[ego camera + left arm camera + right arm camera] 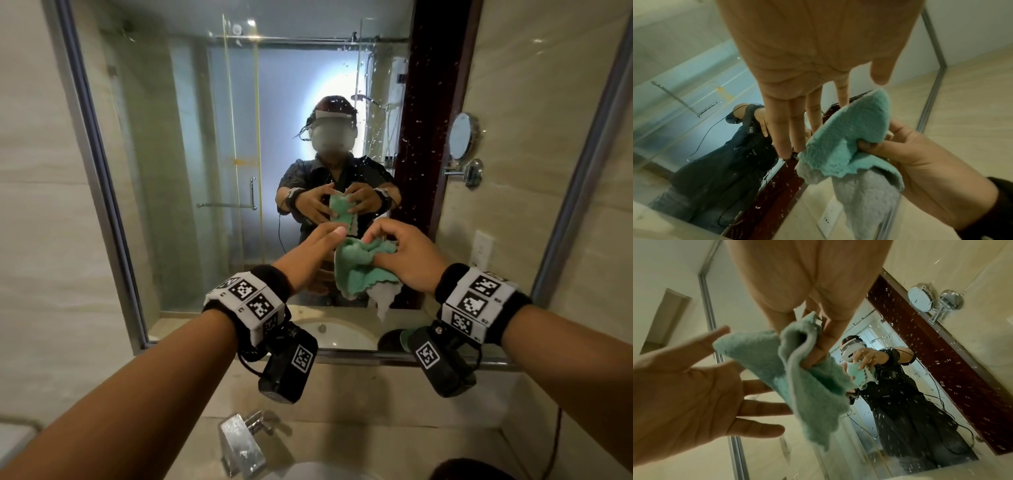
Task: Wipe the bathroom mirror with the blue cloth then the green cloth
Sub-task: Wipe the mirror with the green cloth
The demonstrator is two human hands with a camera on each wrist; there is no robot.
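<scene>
A green cloth (356, 267) with a pale grey back hangs bunched in front of the bathroom mirror (205, 144), low in its middle. My right hand (400, 253) pinches the cloth's upper edge between thumb and curled fingers. The same cloth (849, 138) shows beside that hand in the left wrist view. My left hand (318, 246) reaches in from the left with straight, spread fingers (764, 405) next to the cloth (797, 386), not gripping it. Water droplets speckle the mirror's right side (953, 363). No blue cloth is in view.
A chrome faucet (241, 442) stands below my arms on the stone counter (376, 394), at the sink's rim. A round shaving mirror (462, 137) on an arm sticks out from the right wall. A wall socket (481, 250) sits beside the mirror's right frame.
</scene>
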